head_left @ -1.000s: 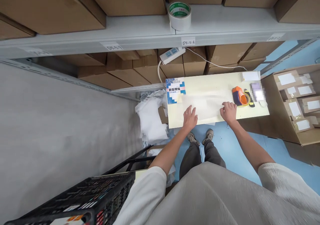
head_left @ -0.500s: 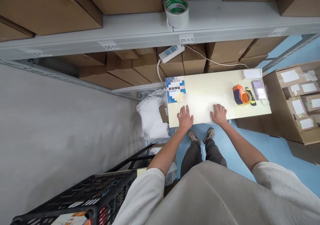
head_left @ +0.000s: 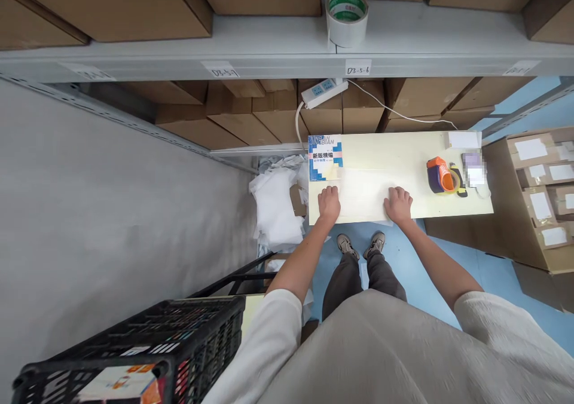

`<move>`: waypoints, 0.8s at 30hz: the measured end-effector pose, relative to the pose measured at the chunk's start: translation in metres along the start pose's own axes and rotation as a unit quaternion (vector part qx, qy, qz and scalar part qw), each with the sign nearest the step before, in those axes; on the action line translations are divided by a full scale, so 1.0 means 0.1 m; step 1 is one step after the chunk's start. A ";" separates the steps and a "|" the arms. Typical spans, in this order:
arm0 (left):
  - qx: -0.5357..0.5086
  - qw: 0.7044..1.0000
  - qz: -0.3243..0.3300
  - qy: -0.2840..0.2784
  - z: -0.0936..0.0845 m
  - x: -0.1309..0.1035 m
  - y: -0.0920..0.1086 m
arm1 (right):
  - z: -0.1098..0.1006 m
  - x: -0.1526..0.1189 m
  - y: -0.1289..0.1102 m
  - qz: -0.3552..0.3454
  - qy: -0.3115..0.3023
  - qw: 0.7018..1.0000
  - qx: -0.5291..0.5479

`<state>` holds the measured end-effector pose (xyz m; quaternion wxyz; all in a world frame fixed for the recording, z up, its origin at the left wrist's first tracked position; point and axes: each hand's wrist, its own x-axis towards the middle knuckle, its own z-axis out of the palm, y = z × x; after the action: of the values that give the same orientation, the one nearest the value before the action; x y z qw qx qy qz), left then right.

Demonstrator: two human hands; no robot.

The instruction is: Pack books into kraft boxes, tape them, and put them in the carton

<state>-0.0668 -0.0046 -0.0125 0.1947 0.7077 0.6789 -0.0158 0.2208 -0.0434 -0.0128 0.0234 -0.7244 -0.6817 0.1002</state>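
A pale yellow tabletop (head_left: 417, 207) carries a blue and white book (head_left: 324, 159) at its left end. Below the book, my left hand (head_left: 329, 203) is closed at the front edge, its fingers curled down and pressed together. My right hand (head_left: 398, 204) rests farther right on the same edge, fingers also curled. Between the hands lies a faint, clear plastic sheet (head_left: 361, 198), hard to make out against the table. Whatever is under the fingers of either hand is too hidden to name. An orange and purple tape dispenser (head_left: 440, 176) lies right of my right hand.
A white box (head_left: 463, 139) and a blurred purple item (head_left: 473, 168) lie at the table's right end. Behind are a shelf (head_left: 287, 48) with a tape roll (head_left: 347, 24), and a power strip (head_left: 324, 92). A black crate (head_left: 206, 332) stands lower left, an open carton (head_left: 497, 183) right.
The fingers of my left hand, spread on the table before, are now curled in. My right hand has stayed about where it was. The view has shifted slightly, moving the shelf and table rightward.
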 end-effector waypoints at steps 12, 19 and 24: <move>0.024 1.000 -0.008 0.007 -0.04 -0.20 -0.14 | 0.05 0.07 -0.21 -0.030 -0.023 0.999 -0.017; 0.039 0.997 -0.069 0.022 -0.13 -0.34 -0.42 | 0.09 0.26 -0.54 -0.084 -0.031 0.996 0.013; 0.013 0.996 -0.087 0.027 -0.18 -0.36 -0.48 | 0.10 0.33 -0.49 -0.048 -0.008 0.999 0.018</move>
<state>-0.1206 -0.0332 0.0016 0.1645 0.6489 0.7425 -0.0223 0.1728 -0.0078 -0.0179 0.0362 -0.6892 -0.7142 0.1167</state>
